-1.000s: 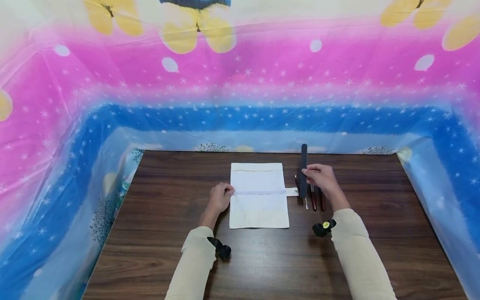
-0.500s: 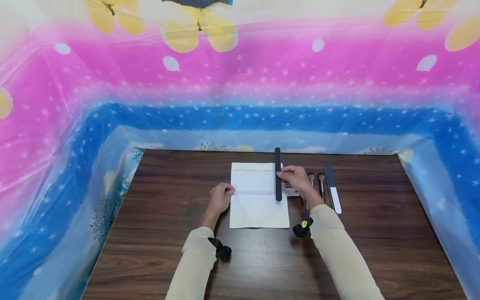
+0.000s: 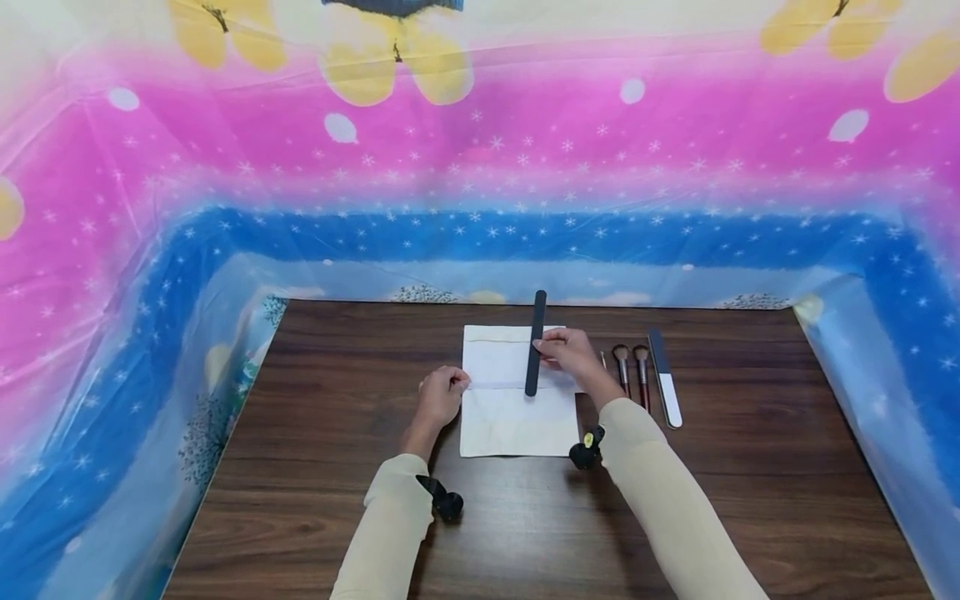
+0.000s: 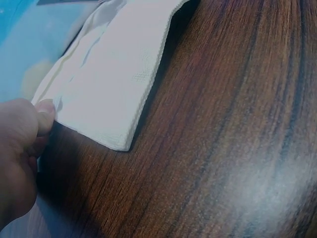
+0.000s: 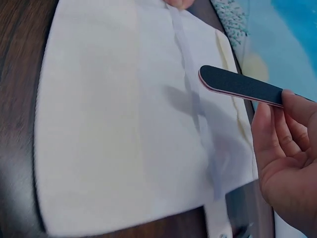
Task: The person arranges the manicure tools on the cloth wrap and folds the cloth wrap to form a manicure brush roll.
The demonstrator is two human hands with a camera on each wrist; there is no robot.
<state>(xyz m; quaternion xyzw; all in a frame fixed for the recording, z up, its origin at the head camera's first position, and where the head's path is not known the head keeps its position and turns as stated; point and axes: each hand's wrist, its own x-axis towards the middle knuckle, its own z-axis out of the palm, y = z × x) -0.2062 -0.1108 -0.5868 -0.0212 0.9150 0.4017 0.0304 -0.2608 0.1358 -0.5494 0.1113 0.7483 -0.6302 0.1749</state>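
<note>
A white fabric pouch (image 3: 510,425) lies spread on the table, with a seam or band across its middle. My left hand (image 3: 441,392) pinches the pouch's left edge between thumb and finger; in the left wrist view that edge lifts a little at the thumb (image 4: 45,113). Between the thumb and fingers of my right hand (image 3: 573,357) is a long black nail file (image 3: 535,367), held over the pouch. Its rounded end shows a pinkish layered edge in the right wrist view, where it casts a shadow on the cloth. A strap with a snap (image 5: 218,223) sticks out from the pouch's side.
Right of the pouch lie two makeup brushes (image 3: 621,367) (image 3: 642,367) and a black-and-white nail file (image 3: 664,379). A thin tool (image 3: 602,360) is partly hidden by my right wrist. The brown wooden table (image 3: 337,350) is bordered by a patterned cloth (image 3: 480,237).
My right hand has carried the black nail file leftward from above the brushes to over the pouch, uncovering the brushes and the other file. My left hand has stayed at the pouch's edge.
</note>
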